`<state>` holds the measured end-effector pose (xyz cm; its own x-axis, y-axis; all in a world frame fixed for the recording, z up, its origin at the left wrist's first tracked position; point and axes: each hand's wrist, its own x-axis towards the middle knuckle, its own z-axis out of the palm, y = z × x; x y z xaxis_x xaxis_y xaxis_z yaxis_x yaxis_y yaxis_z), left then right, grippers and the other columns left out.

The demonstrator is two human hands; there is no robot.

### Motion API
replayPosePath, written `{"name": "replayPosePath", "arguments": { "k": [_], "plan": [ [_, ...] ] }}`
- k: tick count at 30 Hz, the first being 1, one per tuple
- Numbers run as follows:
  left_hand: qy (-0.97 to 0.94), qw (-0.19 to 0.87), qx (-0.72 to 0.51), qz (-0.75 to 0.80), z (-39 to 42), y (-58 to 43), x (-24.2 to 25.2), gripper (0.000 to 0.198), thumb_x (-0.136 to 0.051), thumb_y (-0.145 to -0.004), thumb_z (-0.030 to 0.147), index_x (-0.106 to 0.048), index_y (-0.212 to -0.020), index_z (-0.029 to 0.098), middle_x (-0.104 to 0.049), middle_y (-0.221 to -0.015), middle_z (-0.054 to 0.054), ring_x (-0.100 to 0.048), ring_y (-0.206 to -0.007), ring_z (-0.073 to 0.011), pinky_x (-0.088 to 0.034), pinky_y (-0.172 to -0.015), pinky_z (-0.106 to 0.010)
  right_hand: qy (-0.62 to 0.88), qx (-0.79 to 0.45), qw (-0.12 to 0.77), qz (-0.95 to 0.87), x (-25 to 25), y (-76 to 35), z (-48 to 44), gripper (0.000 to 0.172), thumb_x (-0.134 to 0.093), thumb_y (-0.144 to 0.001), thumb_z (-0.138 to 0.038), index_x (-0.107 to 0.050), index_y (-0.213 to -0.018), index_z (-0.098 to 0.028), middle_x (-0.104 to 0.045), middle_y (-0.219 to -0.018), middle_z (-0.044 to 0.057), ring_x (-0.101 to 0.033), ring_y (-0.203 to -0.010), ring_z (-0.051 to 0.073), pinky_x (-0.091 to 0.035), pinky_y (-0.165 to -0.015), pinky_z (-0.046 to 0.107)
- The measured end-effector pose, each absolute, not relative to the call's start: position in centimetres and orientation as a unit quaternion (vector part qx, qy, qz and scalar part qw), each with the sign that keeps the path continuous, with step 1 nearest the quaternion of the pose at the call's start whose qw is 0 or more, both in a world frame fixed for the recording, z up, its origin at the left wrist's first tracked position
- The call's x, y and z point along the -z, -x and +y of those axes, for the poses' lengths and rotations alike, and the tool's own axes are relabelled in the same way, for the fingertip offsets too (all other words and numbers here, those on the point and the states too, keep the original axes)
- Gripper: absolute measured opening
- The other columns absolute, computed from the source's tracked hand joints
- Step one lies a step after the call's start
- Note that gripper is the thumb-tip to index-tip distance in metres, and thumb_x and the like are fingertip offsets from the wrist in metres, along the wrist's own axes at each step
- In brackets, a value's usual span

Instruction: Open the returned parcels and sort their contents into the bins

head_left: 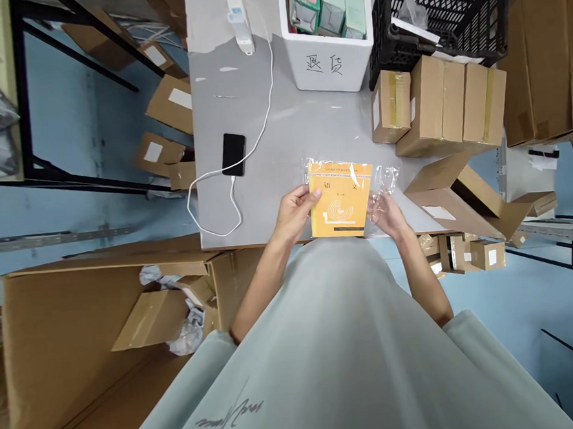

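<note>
Fingers of my left hand (294, 215) pinch yellow book (342, 201) at near edge of table (263, 200), right hand (388, 216) at its clear wrapper (386, 177), grip unclear.

The yellow book (342, 201) is covering some fingertips of the left hand (293, 211); its smallest print (349, 229) is appearing too tiny for reading. The upper picture edge is cutting the white box (328, 63) and black crate (479, 25).

Clear plastic bag (387, 177) is shining, paper book (340, 198) is looking smooth, gray table (301, 133) is gleaming, cardboard boxes (428, 109) are looking dull, cloth shirt (343, 340) is looking soft.
</note>
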<state>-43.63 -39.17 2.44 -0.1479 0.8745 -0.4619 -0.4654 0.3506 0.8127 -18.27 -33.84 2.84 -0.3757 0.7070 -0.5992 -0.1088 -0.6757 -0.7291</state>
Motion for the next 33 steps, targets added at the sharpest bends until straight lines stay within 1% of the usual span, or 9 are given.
{"name": "replayPosePath", "arguments": {
  "k": [3, 6, 8, 11, 14, 19, 25, 28, 33],
  "plan": [
    [-0.19, 0.616, -0.53, 0.551, -39.1, 44.3, -2.5, 0.067, -0.105, -0.069, 0.074, -0.082, -0.1, 0.021, -0.088, -0.096, -0.008, -0.084, -0.09, -0.0261, -0.061, -0.069, -0.03, 0.512, -0.74, 0.286, -0.331, -3.5, 17.2, -33.3, 0.066, -0.086, -0.081, -0.091, -0.078, -0.103, -0.029, -0.085, -0.105, 0.006, -0.082, -0.098, 0.026, -0.071, -0.084, 0.039],
    [-0.186, 0.612, -0.533, 0.554, -39.1, 44.6, -2.7, 0.065, -0.105, -0.068, 0.074, -0.081, -0.1, 0.023, -0.087, -0.096, -0.006, -0.083, -0.094, -0.0265, -0.062, -0.072, -0.031, 0.521, -0.703, 0.318, -0.366, -4.0, 17.2, -33.8, 0.064, -0.096, -0.077, -0.084, -0.079, -0.106, -0.031, -0.086, -0.117, 0.005, -0.081, -0.097, 0.022, -0.071, -0.085, 0.036],
    [-0.184, 0.61, -0.538, 0.552, -39.2, 44.8, -3.0, 0.064, -0.105, -0.069, 0.073, -0.081, -0.102, 0.023, -0.087, -0.099, -0.007, -0.083, -0.099, -0.0274, -0.064, -0.077, -0.033, 0.538, -0.677, 0.328, -0.38, -4.1, 17.5, -34.0, 0.062, -0.099, -0.076, -0.08, -0.079, -0.106, -0.03, -0.086, -0.113, 0.004, -0.081, -0.095, 0.022, -0.071, -0.083, 0.035],
    [-0.182, 0.616, -0.541, 0.542, -39.3, 45.1, -3.5, 0.064, -0.105, -0.07, 0.071, -0.082, -0.105, 0.022, -0.088, -0.106, -0.009, -0.083, -0.108, -0.0287, -0.066, -0.086, -0.036, 0.566, -0.644, 0.337, -0.389, -4.2, 17.9, -34.2, 0.061, -0.1, -0.074, -0.079, -0.077, -0.099, -0.029, -0.084, -0.099, 0.002, -0.082, -0.091, 0.023, -0.07, -0.078, 0.034],
    [-0.185, 0.628, -0.537, 0.533, -39.5, 45.4, -4.0, 0.063, -0.105, -0.071, 0.07, -0.083, -0.106, 0.022, -0.088, -0.11, -0.009, -0.083, -0.107, -0.0273, -0.066, -0.088, -0.035, 0.573, -0.634, 0.342, -0.391, -4.6, 17.9, -34.1, 0.06, -0.1, -0.073, -0.079, -0.077, -0.095, -0.027, -0.081, -0.092, 0.001, -0.081, -0.083, 0.022, -0.069, -0.074, 0.033],
    [-0.216, 0.646, -0.53, 0.506, -40.1, 45.7, -4.8, 0.059, -0.108, -0.073, 0.054, -0.086, -0.119, 0.023, -0.089, -0.114, -0.008, -0.084, -0.108, -0.0284, -0.068, -0.092, -0.038, 0.569, -0.623, 0.344, -0.413, -5.3, 17.6, -34.1, 0.057, -0.098, -0.078, -0.077, -0.079, -0.098, -0.027, -0.083, -0.094, 0.002, -0.082, -0.081, 0.021, -0.069, -0.074, 0.034],
    [-0.245, 0.647, -0.532, 0.488, -40.6, 45.2, -5.3, 0.049, -0.104, -0.08, 0.046, -0.086, -0.121, 0.025, -0.088, -0.123, -0.009, -0.082, -0.122, -0.0321, -0.07, -0.096, -0.041, 0.579, -0.598, 0.348, -0.432, -5.6, 17.1, -34.0, 0.055, -0.096, -0.081, -0.077, -0.078, -0.098, -0.027, -0.084, -0.093, 0.002, -0.083, -0.084, 0.021, -0.07, -0.074, 0.034],
    [-0.256, 0.651, -0.537, 0.472, -40.8, 45.1, -5.4, 0.051, -0.104, -0.079, 0.044, -0.085, -0.123, 0.025, -0.087, -0.129, -0.009, -0.08, -0.129, -0.0333, -0.069, -0.102, -0.044, 0.577, -0.594, 0.36, -0.43, -5.8, 17.0, -34.0, 0.055, -0.096, -0.081, -0.076, -0.077, -0.096, -0.028, -0.083, -0.093, 0.002, -0.083, -0.083, 0.021, -0.069, -0.073, 0.033],
    [-0.264, 0.66, -0.534, 0.457, -41.0, 45.2, -5.9, 0.065, -0.107, -0.073, 0.04, -0.083, -0.132, 0.025, -0.084, -0.137, -0.011, -0.077, -0.137, -0.037, -0.069, -0.108, -0.047, 0.575, -0.588, 0.382, -0.421, -6.5, 16.8, -34.2, 0.055, -0.098, -0.08, -0.076, -0.077, -0.093, -0.028, -0.081, -0.088, 0.001, -0.08, -0.079, 0.02, -0.065, -0.067, 0.031]
  ]
}}
